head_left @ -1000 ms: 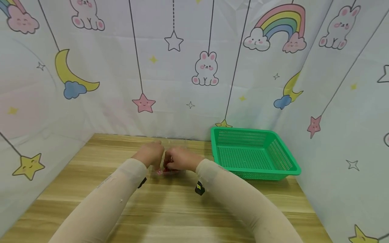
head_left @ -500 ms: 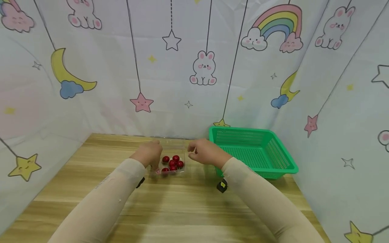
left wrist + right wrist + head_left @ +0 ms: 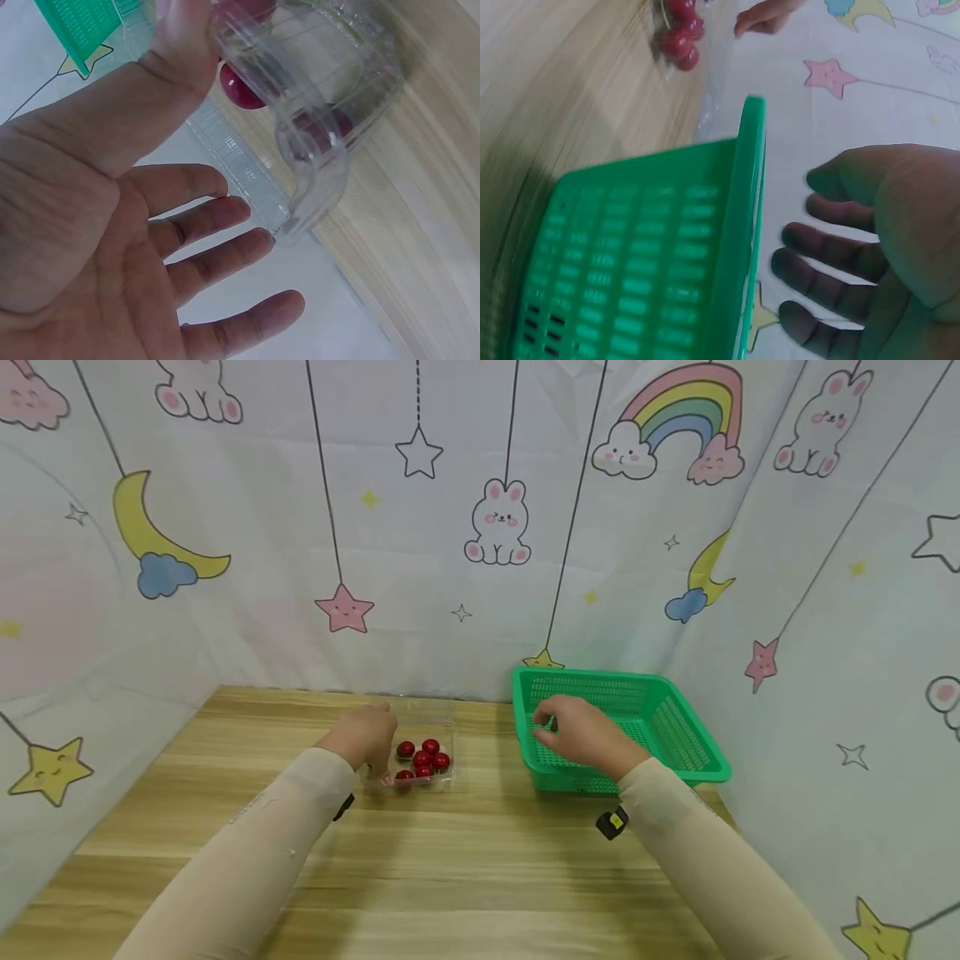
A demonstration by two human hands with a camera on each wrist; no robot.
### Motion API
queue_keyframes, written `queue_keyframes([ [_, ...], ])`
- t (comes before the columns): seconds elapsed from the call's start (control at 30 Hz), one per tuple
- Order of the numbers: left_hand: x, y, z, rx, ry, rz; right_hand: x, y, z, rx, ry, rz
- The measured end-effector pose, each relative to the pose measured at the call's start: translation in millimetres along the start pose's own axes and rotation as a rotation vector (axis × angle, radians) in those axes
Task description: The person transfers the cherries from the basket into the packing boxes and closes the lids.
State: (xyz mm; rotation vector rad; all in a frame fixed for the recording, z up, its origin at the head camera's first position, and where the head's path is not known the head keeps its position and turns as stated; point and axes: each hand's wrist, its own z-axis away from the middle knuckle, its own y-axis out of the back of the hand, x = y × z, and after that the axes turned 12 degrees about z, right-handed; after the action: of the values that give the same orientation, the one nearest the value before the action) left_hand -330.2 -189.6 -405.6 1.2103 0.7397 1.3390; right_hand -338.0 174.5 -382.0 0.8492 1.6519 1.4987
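Observation:
Several red cherries point(image 3: 422, 760) lie in a clear plastic box point(image 3: 450, 727), whose lid stands raised at the back. My left hand point(image 3: 362, 737) is at the box's left side; in the left wrist view its thumb point(image 3: 180, 52) touches the clear wall and the fingers point(image 3: 217, 217) spread loosely near the lid edge. Above the left part of the green basket point(image 3: 705, 768) hovers my right hand point(image 3: 581, 735). Its fingers point(image 3: 832, 247) are loosely bent, with nothing seen between them and the thumb in the right wrist view.
The basket's raised rim stands at the right rear of the wooden table point(image 3: 450, 877). A printed cloth point(image 3: 420, 543) hangs behind the table and along both sides. Table surface separates the box from the basket.
My right hand has moved right from over the cherry box to above the basket, uncovering the cherries. The left hand has stayed at the box. The head view has shifted slightly.

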Motion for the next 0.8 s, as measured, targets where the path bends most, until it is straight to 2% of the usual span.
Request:
queue_keyframes([
  [0.3, -2.4, -0.6, -4.2, -0.010, 0.009, 0.006, 48, -7, -2.8, -0.273, -0.038, -0.038],
  [0.5, -3.5, 0.2, -3.3, -0.011, 0.005, 0.008, 61, -9, -7.7, -0.447, -0.112, -0.065],
  [0.67, -2.0, 3.1, 1.5, -0.007, 0.000, 0.014, 65, -14, -9.4, -0.486, -0.157, -0.073],
  [0.8, -1.7, 3.9, 3.5, -0.006, 0.000, 0.003, 68, -20, -9.9, -0.490, -0.155, -0.037],
])
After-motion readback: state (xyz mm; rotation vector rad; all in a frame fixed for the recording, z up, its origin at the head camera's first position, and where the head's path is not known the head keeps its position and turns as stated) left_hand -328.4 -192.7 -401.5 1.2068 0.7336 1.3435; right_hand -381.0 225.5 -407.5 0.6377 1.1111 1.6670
